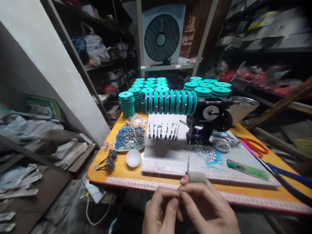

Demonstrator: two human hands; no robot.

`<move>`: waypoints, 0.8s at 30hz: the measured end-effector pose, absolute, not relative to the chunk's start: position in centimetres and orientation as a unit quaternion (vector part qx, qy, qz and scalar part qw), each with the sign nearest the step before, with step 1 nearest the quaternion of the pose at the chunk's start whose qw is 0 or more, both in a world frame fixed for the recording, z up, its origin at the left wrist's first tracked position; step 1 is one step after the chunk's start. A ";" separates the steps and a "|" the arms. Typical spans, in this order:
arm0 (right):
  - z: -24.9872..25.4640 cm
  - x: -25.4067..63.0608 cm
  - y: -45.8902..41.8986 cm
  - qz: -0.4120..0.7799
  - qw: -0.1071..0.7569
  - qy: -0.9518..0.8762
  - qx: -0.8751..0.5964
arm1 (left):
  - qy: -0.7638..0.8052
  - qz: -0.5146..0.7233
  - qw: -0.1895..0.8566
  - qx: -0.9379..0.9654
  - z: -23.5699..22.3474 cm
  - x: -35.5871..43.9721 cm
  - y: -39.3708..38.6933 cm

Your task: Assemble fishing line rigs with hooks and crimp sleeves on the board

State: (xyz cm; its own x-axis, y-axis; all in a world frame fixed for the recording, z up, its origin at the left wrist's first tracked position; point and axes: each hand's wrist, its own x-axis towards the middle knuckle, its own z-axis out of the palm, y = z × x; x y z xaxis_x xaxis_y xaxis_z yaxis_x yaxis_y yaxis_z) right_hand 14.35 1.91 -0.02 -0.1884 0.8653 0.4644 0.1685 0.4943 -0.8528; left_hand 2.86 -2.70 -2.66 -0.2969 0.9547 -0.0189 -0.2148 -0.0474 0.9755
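Head view: your hands meet in front of the bench (122, 170), low in frame. Left hand (162, 209) and right hand (212, 208) are together, fingertips pinched on a tiny piece (180, 192), mostly hidden, so can't tell what it is. Beige wrap (197, 177) on a right finger; thin dark pin (188, 164) upright just above it, can't tell if touching.

Beyond your hands, a pale board (165, 162) lies on the bench, bearing a black winder (211, 112) with a row of teal spools (172, 102) on its shaft. Small dark weights (161, 136) hang below the spools. Stacked spools (126, 105) stand behind, in two groups.

Left of the board: tray (129, 150) of metal pieces and blue tubes, white dome (133, 158) just beside. On the board's right: loose silvery beads (203, 152), a dish (221, 150) of metal bits, green cutter (248, 169). Red-handled scissors (253, 140) lie far right. Fan (161, 39) at back.
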 end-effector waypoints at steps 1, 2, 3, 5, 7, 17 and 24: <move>-0.2 14.4 1.8 0.340 0.523 -0.687 -0.373 | 0.509 0.634 0.465 0.350 -2.7 3.1 -2.8; -0.4 14.5 1.6 0.345 0.526 -0.682 -0.372 | 0.509 0.641 0.465 0.337 -2.6 3.4 -2.8; -0.5 14.5 1.6 0.350 0.527 -0.680 -0.371 | 0.507 0.647 0.468 0.325 -2.5 3.5 -2.9; -0.8 14.6 1.4 0.354 0.527 -0.681 -0.364 | 0.500 0.653 0.480 0.304 -2.2 3.6 -3.1; -0.9 14.6 1.4 0.348 0.531 -0.685 -0.357 | 0.493 0.658 0.489 0.291 -2.0 3.7 -3.2; -0.9 14.7 1.6 0.292 0.527 -0.715 -0.354 | 0.486 0.665 0.500 0.268 -1.6 3.9 -3.2; -0.5 15.0 1.9 0.195 0.491 -0.792 -0.306 | 0.478 0.678 0.508 0.231 -1.0 3.9 -2.8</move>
State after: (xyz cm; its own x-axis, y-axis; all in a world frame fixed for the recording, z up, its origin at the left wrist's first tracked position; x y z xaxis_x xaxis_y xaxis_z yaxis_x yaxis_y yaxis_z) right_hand 15.00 1.95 -0.52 -0.3319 0.6758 0.6581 0.2925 0.7370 -0.6094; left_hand 3.87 -2.85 -1.00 -0.3775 0.9098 -0.1725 -0.4684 -0.0269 0.8831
